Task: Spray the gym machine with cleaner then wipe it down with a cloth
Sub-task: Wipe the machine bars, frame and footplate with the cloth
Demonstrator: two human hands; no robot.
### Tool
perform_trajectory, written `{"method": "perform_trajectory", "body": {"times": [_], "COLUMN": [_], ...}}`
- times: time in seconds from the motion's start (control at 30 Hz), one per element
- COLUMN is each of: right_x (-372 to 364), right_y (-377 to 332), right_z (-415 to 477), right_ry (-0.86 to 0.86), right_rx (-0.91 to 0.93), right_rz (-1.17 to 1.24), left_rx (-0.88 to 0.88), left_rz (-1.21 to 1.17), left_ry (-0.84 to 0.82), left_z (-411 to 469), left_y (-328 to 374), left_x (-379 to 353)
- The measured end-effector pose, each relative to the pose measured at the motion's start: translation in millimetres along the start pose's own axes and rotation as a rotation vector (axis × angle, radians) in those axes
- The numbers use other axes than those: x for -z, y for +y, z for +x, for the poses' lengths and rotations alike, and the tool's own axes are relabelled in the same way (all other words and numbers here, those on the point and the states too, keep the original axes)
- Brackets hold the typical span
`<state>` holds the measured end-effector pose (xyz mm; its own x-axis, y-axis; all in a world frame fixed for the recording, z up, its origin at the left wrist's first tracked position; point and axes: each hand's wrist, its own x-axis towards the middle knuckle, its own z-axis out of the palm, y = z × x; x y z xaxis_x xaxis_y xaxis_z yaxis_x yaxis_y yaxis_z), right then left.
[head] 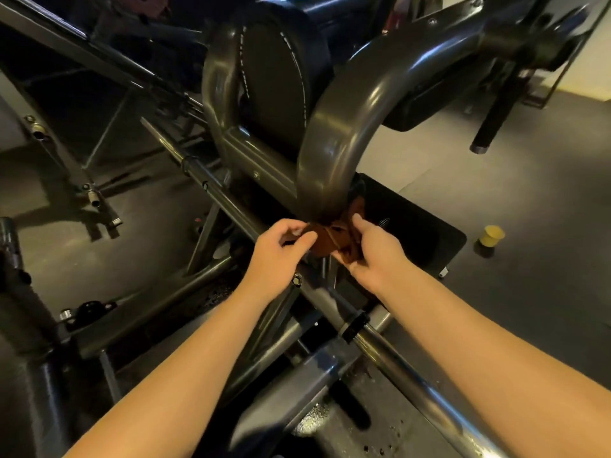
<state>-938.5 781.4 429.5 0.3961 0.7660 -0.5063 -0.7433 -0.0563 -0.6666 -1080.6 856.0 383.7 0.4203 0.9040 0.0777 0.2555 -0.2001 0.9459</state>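
Observation:
A dark grey gym machine fills the head view, with a thick curved steel arm bending down from the upper right and a black round pad behind it. A brown cloth is wrapped around the lower end of that arm. My left hand pinches the cloth's left side. My right hand grips its right side. Both hands sit just under the arm's foot, above a long chrome rail. I see no spray bottle for certain.
A black footplate lies behind my right hand. A small yellow-topped object stands on the grey floor at right. Frame tubes, bolts and pegs crowd the left side. Another machine's legs stand at the upper right.

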Motion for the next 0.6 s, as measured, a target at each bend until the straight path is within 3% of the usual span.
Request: {"method": "perform_trajectory", "body": {"times": [0.13,0.23,0.5,0.6], "right_x": [13,20,43,51], "right_y": [11,26,60,68], "right_z": [-4,-3,-6,-3], "right_ry": [-0.058,-0.078,-0.134,-0.141], "right_rx": [0.048,-0.014,-0.210,-0.237], "right_rz": [-0.191,-0.274,-0.180,-0.175], "left_rx": [0.038,0.106,0.239,0.209], "left_rz": [-0.155,-0.195,-0.175,-0.142], "left_ry": [-0.043,-0.081,-0.118,-0.093], "left_z": [-19,-31,-53,-57], "left_y": [-16,-18,-27,-34], "left_x": [2,-4,-20,-23]}}
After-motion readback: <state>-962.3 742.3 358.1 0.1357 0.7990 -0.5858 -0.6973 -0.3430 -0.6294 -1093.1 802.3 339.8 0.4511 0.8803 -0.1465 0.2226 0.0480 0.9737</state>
